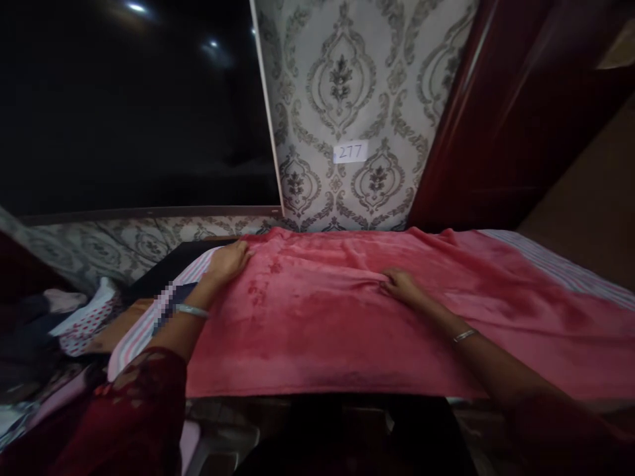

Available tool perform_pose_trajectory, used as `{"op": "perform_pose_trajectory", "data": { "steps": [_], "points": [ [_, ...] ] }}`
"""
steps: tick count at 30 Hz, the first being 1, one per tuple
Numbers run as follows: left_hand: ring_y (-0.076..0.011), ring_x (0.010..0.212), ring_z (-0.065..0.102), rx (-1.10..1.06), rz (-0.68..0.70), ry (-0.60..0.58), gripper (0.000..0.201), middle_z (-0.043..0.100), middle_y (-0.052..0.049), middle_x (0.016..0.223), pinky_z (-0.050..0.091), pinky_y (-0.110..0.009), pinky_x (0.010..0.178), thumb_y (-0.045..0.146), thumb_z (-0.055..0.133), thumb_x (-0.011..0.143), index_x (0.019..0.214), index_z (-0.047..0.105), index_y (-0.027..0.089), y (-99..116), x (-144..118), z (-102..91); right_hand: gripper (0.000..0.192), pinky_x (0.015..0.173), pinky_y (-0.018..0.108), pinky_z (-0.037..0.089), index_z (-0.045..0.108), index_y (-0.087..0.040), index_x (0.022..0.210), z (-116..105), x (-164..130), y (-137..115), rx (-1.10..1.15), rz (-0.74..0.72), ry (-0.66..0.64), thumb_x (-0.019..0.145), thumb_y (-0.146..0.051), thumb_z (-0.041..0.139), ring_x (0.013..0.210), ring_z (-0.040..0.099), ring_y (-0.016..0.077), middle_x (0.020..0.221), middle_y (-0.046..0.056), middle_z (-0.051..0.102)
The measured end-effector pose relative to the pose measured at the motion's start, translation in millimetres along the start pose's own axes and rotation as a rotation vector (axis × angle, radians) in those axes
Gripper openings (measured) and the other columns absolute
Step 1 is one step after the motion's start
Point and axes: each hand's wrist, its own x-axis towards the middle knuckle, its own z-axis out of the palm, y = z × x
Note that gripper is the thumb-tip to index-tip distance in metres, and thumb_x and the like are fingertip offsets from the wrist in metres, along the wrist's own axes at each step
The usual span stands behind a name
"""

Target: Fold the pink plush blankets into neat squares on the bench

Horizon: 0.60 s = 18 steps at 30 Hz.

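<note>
The near hem of the pink towel point(347, 330) hangs over the table edge closest to the camera, the cloth spread flat across a striped sheet point(560, 268) from the left corner out to the right. The left hand point(229, 261) lies open, palm down on the far left corner, while the right hand point(403, 285) pinches a small ridge of fabric near the middle. This looks like the smoothing stage before a fold; the next move probably calls for flattening that ridge and gripping two corners.

towel point(347, 311): plush pink cloth, matt | bangle point(191, 310): shiny metal | wallpaper point(357, 99): patterned paper
</note>
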Motion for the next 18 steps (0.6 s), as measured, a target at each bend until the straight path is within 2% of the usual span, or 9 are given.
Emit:
{"op": "perform_pose_trajectory", "data": {
  "steps": [3, 6, 10, 13, 18],
  "points": [
    [-0.0305, 0.104, 0.065, 0.147, 0.102, -0.066, 0.034, 0.069, -0.016, 0.115, 0.047, -0.036, 0.086, 0.046, 0.049, 0.096, 0.104, 0.063, 0.016, 0.9, 0.6, -11.2, 0.014, 0.073, 0.028, 0.050, 0.065, -0.020, 0.077, -3.3, -4.0, 6.9, 0.002, 0.046, 0.054, 0.081, -0.024, 0.052, 0.075, 0.063, 0.0204, 0.081, 0.006, 0.072],
    [-0.0265, 0.101, 0.065, 0.231, 0.087, -0.074, 0.030, 0.070, -0.012, 0.111, 0.046, -0.032, 0.083, 0.043, 0.047, 0.098, 0.100, 0.063, 0.018, 5.7, -2.0, -26.7, 0.023, 0.076, 0.031, 0.051, 0.066, -0.020, 0.089, -8.5, 1.8, 9.4, 0.010, 0.076, 0.137, 0.088, -0.023, 0.043, 0.079, 0.064, 0.0218, 0.085, 0.007, 0.072],
    [-0.0239, 0.096, 0.064, 0.250, -0.018, 0.035, 0.036, 0.068, -0.009, 0.112, 0.042, -0.029, 0.076, 0.040, 0.031, 0.102, 0.102, 0.059, 0.017, 10.2, -6.6, -53.2, 0.031, 0.090, 0.036, 0.050, 0.063, -0.020, 0.112, -14.7, 11.7, 3.7, -0.009, 0.075, 0.214, 0.094, -0.020, 0.038, 0.100, 0.065, 0.0246, 0.107, 0.011, 0.072],
    [-0.0216, 0.091, 0.061, 0.252, -0.104, 0.117, 0.037, 0.066, -0.003, 0.106, 0.037, -0.027, 0.070, 0.044, 0.030, 0.100, 0.098, 0.057, 0.020, 9.4, -6.1, -69.8, 0.029, 0.094, 0.034, 0.049, 0.064, -0.020, 0.114, -15.4, 8.3, 0.1, -0.049, 0.057, 0.189, 0.092, -0.017, 0.045, 0.105, 0.065, 0.0235, 0.114, 0.011, 0.072],
    [-0.0184, 0.085, 0.053, 0.166, -0.121, 0.193, 0.041, 0.062, 0.002, 0.099, 0.030, -0.027, 0.072, 0.054, 0.026, 0.093, 0.092, 0.054, 0.023, 8.0, 0.5, -87.8, 0.033, 0.096, 0.032, 0.047, 0.066, -0.021, 0.115, -19.1, -21.1, 12.6, -0.125, 0.088, 0.128, 0.087, -0.010, 0.053, 0.109, 0.064, 0.0220, 0.116, 0.009, 0.072]
  ]
}}
